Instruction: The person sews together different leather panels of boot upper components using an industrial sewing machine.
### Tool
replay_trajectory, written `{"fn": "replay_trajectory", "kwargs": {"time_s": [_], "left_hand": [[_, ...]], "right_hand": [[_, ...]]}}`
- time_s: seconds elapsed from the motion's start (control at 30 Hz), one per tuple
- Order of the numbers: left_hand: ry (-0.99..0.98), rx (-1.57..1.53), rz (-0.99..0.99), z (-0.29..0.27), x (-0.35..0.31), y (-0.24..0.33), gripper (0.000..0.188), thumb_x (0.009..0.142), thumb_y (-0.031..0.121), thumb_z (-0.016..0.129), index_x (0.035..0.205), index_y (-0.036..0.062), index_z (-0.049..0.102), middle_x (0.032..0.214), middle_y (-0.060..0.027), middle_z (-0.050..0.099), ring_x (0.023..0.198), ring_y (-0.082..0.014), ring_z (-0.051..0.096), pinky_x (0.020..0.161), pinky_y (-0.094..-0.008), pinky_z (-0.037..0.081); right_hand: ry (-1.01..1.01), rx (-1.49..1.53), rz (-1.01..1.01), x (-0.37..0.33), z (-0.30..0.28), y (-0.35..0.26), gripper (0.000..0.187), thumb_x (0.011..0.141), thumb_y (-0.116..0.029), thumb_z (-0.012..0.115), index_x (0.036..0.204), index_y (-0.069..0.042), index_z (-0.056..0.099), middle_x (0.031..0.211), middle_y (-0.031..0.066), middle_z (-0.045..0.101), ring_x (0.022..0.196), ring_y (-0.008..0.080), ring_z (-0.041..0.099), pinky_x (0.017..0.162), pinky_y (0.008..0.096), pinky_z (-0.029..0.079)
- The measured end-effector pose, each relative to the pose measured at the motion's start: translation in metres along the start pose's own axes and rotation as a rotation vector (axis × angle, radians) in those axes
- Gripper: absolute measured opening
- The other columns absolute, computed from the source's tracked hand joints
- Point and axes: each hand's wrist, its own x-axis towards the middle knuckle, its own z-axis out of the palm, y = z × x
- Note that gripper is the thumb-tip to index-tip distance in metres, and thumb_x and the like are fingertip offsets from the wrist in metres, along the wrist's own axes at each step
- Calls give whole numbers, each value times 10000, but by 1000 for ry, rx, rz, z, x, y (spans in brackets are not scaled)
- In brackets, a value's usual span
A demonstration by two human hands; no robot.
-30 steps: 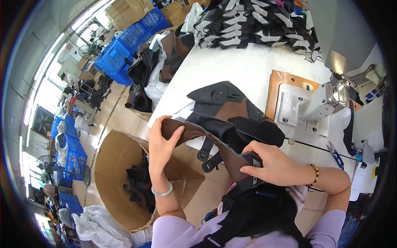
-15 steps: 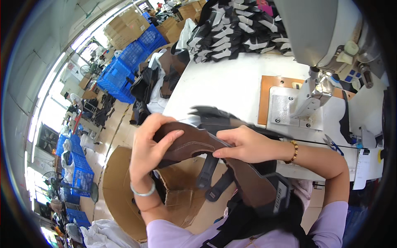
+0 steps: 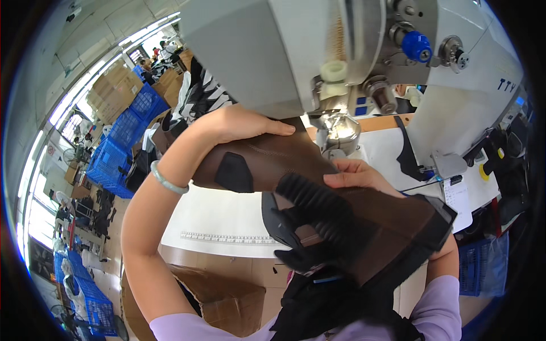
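Both hands hold a brown boot upper (image 3: 392, 219) with black trim and a black ribbed collar, raised in front of the sewing machine's metal needle and presser area (image 3: 341, 132). My left hand (image 3: 242, 124) grips its upper left part, one digit lying along the brown panel and the others out of sight behind. On the far edge by the presser, my right hand (image 3: 359, 175) pinches the upper, its thumb on the near face. The piece hides the rest of that hand. The upper's lower right end hangs over my right forearm.
The grey machine head (image 3: 244, 57) looms over the white worktable (image 3: 210, 213), which has a printed ruler strip (image 3: 227, 237). An open cardboard box (image 3: 222, 295) stands below. Blue crates (image 3: 111, 165) line the left, and black-and-white cut pieces (image 3: 210, 94) lie behind my left hand.
The boot upper has moved up to the machine and been turned, bringing its ribbed collar into view. Both hands shifted along with it, and my view moved closer to the machine.
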Motion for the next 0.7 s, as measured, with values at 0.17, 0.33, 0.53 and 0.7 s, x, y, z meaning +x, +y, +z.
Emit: {"fn": "replay_trajectory", "kwargs": {"time_s": [0.17, 0.33, 0.53, 0.7], "left_hand": [[113, -390, 117, 18, 36, -16, 369, 702, 104, 747, 1031, 4, 613, 944, -80, 640, 833, -138, 586, 738, -236, 481], [114, -410, 146, 21, 36, -9, 369, 730, 179, 729, 1043, 22, 612, 1012, -57, 616, 874, -127, 564, 777, -249, 477], [115, -354, 38, 31, 41, -21, 391, 754, 232, 704, 1065, 20, 599, 1036, -75, 614, 915, -156, 565, 804, -270, 465], [180, -68, 149, 27, 47, -27, 377, 785, 232, 672, 1095, 43, 572, 1078, -65, 594, 973, -172, 547, 862, -304, 450]], "right_hand": [[60, -56, -38, 3, -31, -20, 73, 814, -96, 635, 850, -54, 587, 729, -39, 566, 636, 6, 510, 565, 152, 370], [57, -201, -75, 0, -39, -34, 109, 782, -88, 676, 741, -68, 577, 663, -52, 543, 583, 2, 478, 521, 164, 334], [121, -381, -103, 0, -46, -40, 178, 750, -89, 715, 655, -67, 566, 600, -63, 497, 550, -2, 421, 486, 187, 281], [260, -480, -139, -1, -44, -41, 184, 727, -117, 742, 646, -40, 596, 586, -70, 479, 555, 5, 417, 488, 194, 278]]}}
